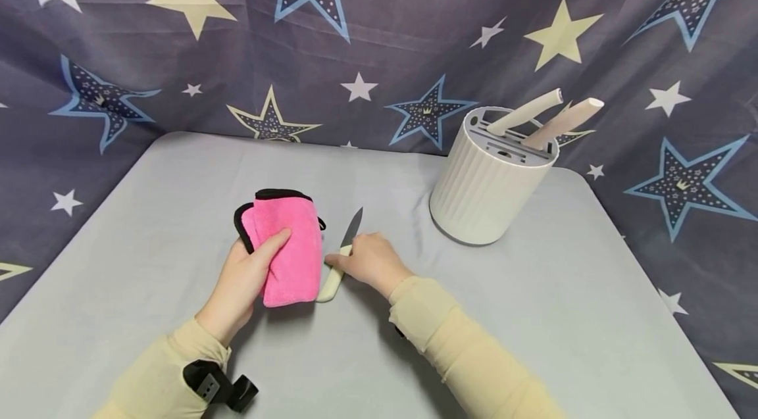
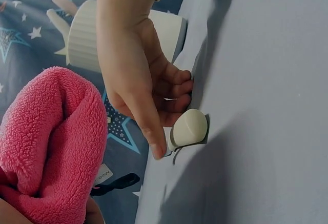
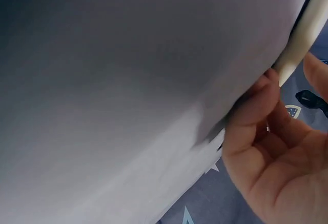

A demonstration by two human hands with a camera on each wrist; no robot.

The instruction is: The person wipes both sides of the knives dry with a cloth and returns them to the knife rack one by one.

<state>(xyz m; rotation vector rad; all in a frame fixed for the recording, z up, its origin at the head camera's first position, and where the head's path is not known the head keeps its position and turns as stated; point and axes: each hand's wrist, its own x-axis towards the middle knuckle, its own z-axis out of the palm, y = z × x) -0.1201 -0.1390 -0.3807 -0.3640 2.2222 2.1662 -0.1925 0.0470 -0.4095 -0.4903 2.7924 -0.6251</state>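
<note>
My left hand (image 1: 239, 281) grips a folded pink towel (image 1: 293, 261) with black edging, thumb across its front, raised over the table. Just right of the towel lies a knife (image 1: 331, 284) with a cream handle and a dark blade (image 1: 353, 228) that points away from me. My right hand (image 1: 374, 262) pinches the handle, thumb on one side and curled fingers on the other. In the left wrist view the butt of the handle (image 2: 189, 127) lies on the table below the right hand (image 2: 133, 75). The right wrist view shows the fingers (image 3: 256, 106) against the handle (image 3: 302, 37).
A ribbed white knife block (image 1: 485, 182) stands at the back right, with two handles (image 1: 527, 111) sticking up from its slots. A grey cloth covers the table (image 1: 533, 314). Behind it hangs a dark curtain (image 1: 379, 57) with stars.
</note>
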